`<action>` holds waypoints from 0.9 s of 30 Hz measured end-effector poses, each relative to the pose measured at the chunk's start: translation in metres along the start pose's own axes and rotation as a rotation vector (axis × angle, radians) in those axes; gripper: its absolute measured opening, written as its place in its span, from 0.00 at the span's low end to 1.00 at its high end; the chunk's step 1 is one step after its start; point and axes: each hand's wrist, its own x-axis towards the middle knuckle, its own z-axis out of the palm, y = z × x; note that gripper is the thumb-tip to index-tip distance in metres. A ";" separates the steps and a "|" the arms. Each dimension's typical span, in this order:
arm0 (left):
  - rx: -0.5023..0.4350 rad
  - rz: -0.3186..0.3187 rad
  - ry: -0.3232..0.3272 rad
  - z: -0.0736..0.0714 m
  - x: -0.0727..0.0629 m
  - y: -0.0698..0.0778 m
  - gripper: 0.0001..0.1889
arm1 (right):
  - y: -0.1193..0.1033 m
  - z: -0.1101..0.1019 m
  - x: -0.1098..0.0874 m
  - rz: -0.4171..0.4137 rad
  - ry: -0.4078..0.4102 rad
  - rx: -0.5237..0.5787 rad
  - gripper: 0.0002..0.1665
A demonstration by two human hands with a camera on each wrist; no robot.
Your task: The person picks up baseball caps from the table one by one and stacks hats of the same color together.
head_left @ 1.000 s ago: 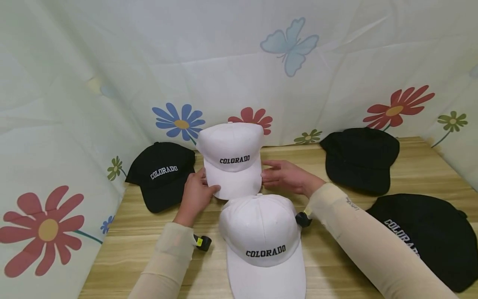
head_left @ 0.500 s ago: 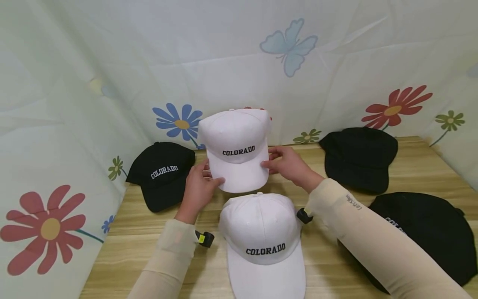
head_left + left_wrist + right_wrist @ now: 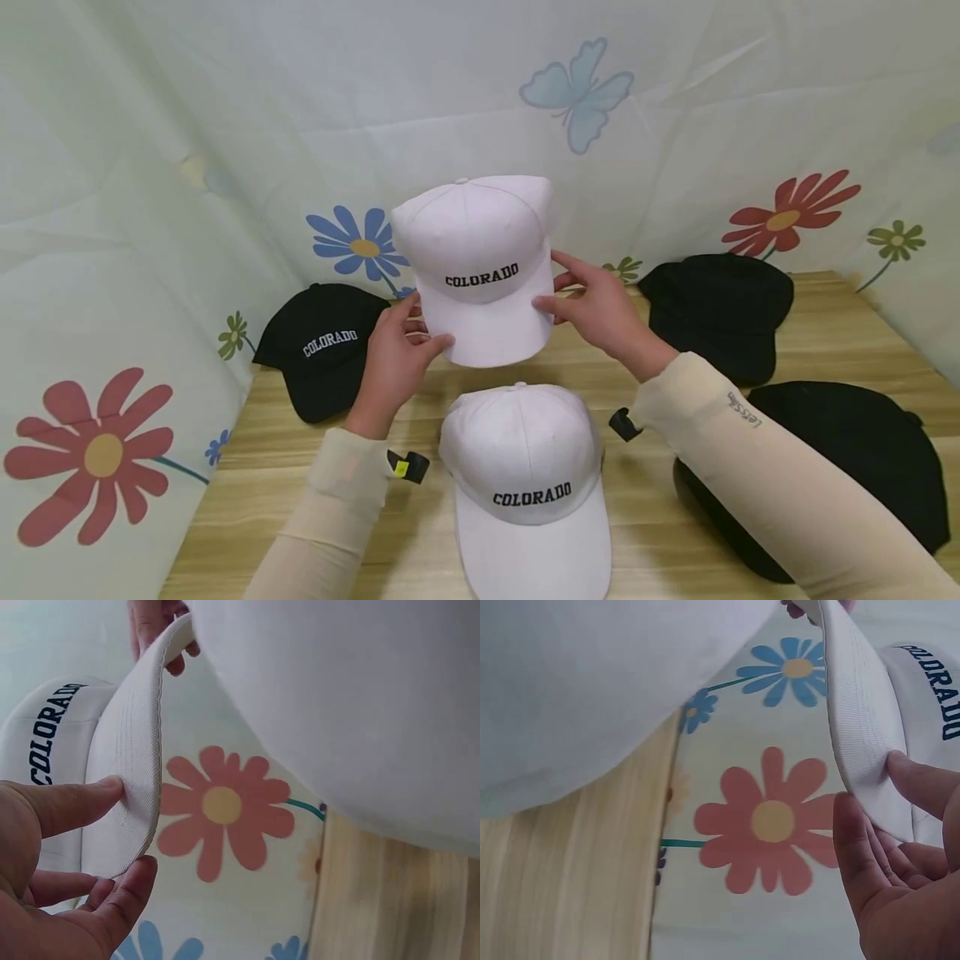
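Note:
Both hands hold a white baseball cap lettered COLORADO, raised above the table with its brim toward me. My left hand pinches the left edge of the brim, thumb on top and fingers beneath, as the left wrist view shows on the brim. The brim's right side sits between the thumb and fingers of my right hand; the right wrist view shows the same grip on the brim. Directly in front, a second white COLORADO cap rests on the table, below the raised one.
A black COLORADO cap lies left of my left hand. Two more black caps are on the right, one at the back and one nearer, partly under my right sleeve. A flowered cloth hangs behind the wooden table.
Both hands have lifted the far white cap up off the table. My right hand, earlier beside the brim, now pinches it. The front white cap and the black caps stay put.

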 end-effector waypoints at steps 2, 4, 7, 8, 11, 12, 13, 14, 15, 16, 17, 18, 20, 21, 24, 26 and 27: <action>-0.012 0.001 -0.004 -0.001 -0.001 0.004 0.40 | -0.004 -0.004 -0.004 -0.011 -0.009 0.016 0.45; -0.019 -0.005 -0.009 -0.002 -0.003 0.007 0.41 | -0.007 -0.008 -0.009 -0.015 -0.007 0.013 0.46; -0.020 -0.003 -0.007 -0.003 -0.006 0.013 0.40 | -0.010 -0.012 -0.016 -0.017 0.010 0.013 0.47; -0.020 0.000 -0.007 -0.004 -0.007 0.015 0.39 | -0.011 -0.013 -0.018 -0.018 0.014 0.009 0.47; -0.018 0.013 -0.009 -0.004 -0.011 0.019 0.38 | -0.012 -0.017 -0.024 -0.012 0.020 0.016 0.47; -0.019 0.019 -0.014 -0.004 -0.012 0.021 0.38 | -0.012 -0.018 -0.026 -0.006 0.020 0.020 0.47; -0.020 0.024 -0.017 -0.004 -0.014 0.022 0.38 | -0.012 -0.019 -0.028 -0.001 0.020 0.024 0.46; -0.019 0.027 -0.021 -0.005 -0.015 0.023 0.37 | -0.012 -0.020 -0.031 0.001 0.019 0.028 0.46; -0.020 0.032 -0.026 -0.005 -0.017 0.024 0.37 | -0.012 -0.020 -0.033 0.006 0.023 0.031 0.46; -0.022 0.034 -0.031 -0.005 -0.018 0.025 0.37 | -0.013 -0.021 -0.036 0.010 0.025 0.028 0.46; -0.026 0.036 -0.035 -0.006 -0.020 0.026 0.37 | -0.013 -0.022 -0.038 0.011 0.030 0.026 0.46; -0.029 0.036 -0.041 -0.006 -0.022 0.027 0.37 | -0.014 -0.023 -0.041 0.008 0.035 0.018 0.46; -0.033 0.027 -0.051 -0.007 -0.026 0.029 0.37 | -0.016 -0.024 -0.047 0.001 0.043 0.000 0.46; -0.035 0.022 -0.055 -0.007 -0.028 0.030 0.37 | -0.016 -0.025 -0.051 -0.005 0.045 -0.013 0.46; -0.039 0.001 -0.069 -0.008 -0.035 0.033 0.38 | -0.020 -0.028 -0.061 -0.016 0.042 -0.045 0.46; -0.046 -0.003 -0.078 -0.009 -0.041 0.035 0.38 | -0.022 -0.030 -0.068 -0.014 0.035 -0.061 0.46; -0.050 -0.004 -0.082 -0.009 -0.043 0.036 0.38 | -0.022 -0.030 -0.072 -0.014 0.034 -0.069 0.47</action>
